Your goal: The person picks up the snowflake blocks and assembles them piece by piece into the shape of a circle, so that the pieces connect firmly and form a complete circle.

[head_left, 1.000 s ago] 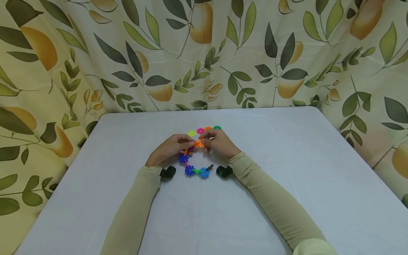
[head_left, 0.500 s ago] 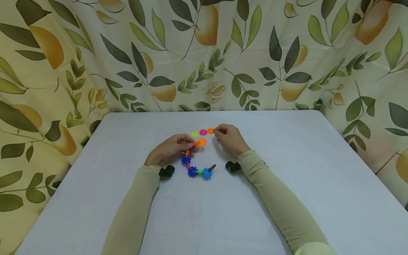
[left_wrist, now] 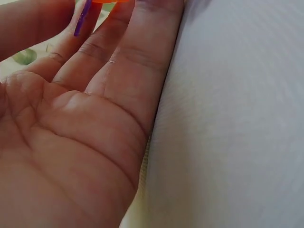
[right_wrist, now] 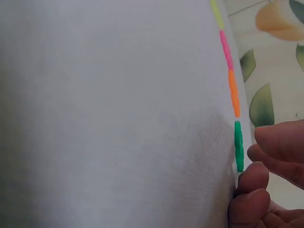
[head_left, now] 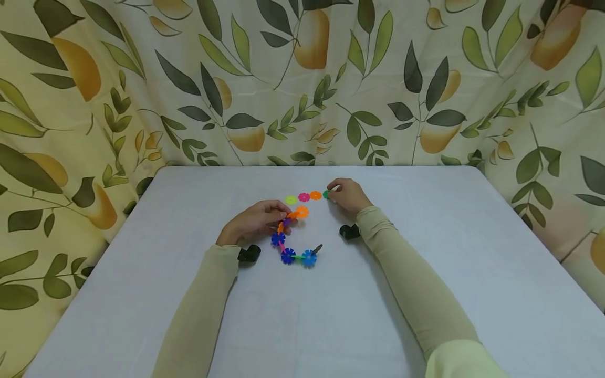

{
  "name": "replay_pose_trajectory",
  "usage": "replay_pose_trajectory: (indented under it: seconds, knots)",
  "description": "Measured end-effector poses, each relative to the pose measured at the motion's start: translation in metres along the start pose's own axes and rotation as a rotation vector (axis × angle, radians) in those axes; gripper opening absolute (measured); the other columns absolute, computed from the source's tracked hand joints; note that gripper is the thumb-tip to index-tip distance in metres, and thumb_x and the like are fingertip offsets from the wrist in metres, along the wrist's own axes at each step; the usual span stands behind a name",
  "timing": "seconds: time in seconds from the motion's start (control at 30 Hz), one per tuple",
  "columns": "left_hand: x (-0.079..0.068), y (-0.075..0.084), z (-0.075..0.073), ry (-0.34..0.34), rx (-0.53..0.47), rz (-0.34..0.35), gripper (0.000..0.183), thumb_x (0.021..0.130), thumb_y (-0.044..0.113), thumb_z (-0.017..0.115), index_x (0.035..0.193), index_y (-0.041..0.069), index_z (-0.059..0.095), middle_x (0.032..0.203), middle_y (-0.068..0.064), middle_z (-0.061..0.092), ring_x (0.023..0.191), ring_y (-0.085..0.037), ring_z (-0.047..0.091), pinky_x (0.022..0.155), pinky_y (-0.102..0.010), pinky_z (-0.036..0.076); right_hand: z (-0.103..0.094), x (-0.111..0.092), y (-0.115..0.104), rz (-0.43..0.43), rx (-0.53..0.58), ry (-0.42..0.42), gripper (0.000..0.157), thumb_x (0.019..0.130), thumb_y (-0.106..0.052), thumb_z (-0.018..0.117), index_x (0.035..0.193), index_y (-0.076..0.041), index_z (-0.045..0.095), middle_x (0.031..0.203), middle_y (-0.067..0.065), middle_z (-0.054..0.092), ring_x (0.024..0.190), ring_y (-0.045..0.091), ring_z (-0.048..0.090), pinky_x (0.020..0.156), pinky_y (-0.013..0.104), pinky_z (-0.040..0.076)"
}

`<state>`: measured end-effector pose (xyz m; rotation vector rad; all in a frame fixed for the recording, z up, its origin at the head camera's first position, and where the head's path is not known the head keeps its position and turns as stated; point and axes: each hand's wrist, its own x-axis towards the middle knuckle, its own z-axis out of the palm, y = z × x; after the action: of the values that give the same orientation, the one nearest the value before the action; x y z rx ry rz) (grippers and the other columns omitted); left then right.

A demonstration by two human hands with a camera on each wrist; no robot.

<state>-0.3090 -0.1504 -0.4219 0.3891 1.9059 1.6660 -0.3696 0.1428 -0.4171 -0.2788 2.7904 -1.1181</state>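
Left hand (head_left: 257,218): at the upper left of the flower-disc chain; fingers pinch its purple-and-orange stretch.
Flower-disc chain (head_left: 278,239): landmark, a C-shaped curve over the desk (head_left: 142,294); judged light, stiff plastic, joints liable to twist or slip; best held by rims beside a joint.
Loose discs: yellow-green disc (head_left: 291,200), pink disc (head_left: 304,197), orange disc (head_left: 315,195), green disc (head_left: 326,194); row beyond the chain; probably thin, slick, easiest taken by notched rims.
Right hand (head_left: 350,195): beyond the chain, rightward; fingers slightly parted at the green disc, no firm grip evident.
Edge and room: far desk edge behind the chain; broad room to its right and near side.
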Motion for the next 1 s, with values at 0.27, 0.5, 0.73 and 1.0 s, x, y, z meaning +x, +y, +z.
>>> replay_pose_trajectory:
  seconds: [0.27,0.5,0.73,1.0]
  knots:
    - [0.003,0.002,0.004,0.016,0.01,-0.045,0.019,0.112,0.007,0.054,0.129,0.001,0.062,0.127,-0.016,0.074,0.109,-0.03,0.074,0.09,-0.035,0.059,-0.002,0.0,-0.001,0.036,-0.054,-0.035,0.026,0.101,-0.008,0.069,0.123,0.006,0.065,0.118,0.023,0.064,0.104,0.036,0.058,0.093,0.043,0.05]
    - [0.002,0.0,0.004,0.05,-0.034,-0.043,0.014,0.111,0.003,0.056,0.124,0.0,0.06,0.127,-0.018,0.074,0.108,-0.031,0.074,0.091,-0.036,0.061,-0.002,-0.012,0.004,0.036,-0.02,-0.076,0.027,0.1,-0.009,0.072,0.119,0.004,0.057,0.116,0.021,0.06,0.107,0.036,0.054,0.099,0.046,0.048]
    - [0.003,-0.003,0.006,0.065,-0.062,-0.035,0.012,0.11,-0.001,0.055,0.121,0.001,0.058,0.128,-0.019,0.074,0.106,-0.031,0.076,0.089,-0.036,0.061,-0.003,-0.035,0.013,-0.047,0.036,-0.07,0.024,0.1,-0.006,0.071,0.119,0.004,0.062,0.108,0.017,0.063,0.102,0.032,0.057,0.092,0.043,0.048]
    - [0.006,0.002,0.008,0.042,-0.048,-0.035,0.03,0.111,0.003,0.055,0.14,0.007,0.052,0.132,-0.019,0.071,0.107,-0.031,0.075,0.098,-0.041,0.058,-0.008,-0.05,0.014,-0.113,0.087,-0.047,0.008,0.098,-0.003,0.071,0.106,0.001,0.072,0.101,0.013,0.068,0.097,0.031,0.057,0.087,0.04,0.048]
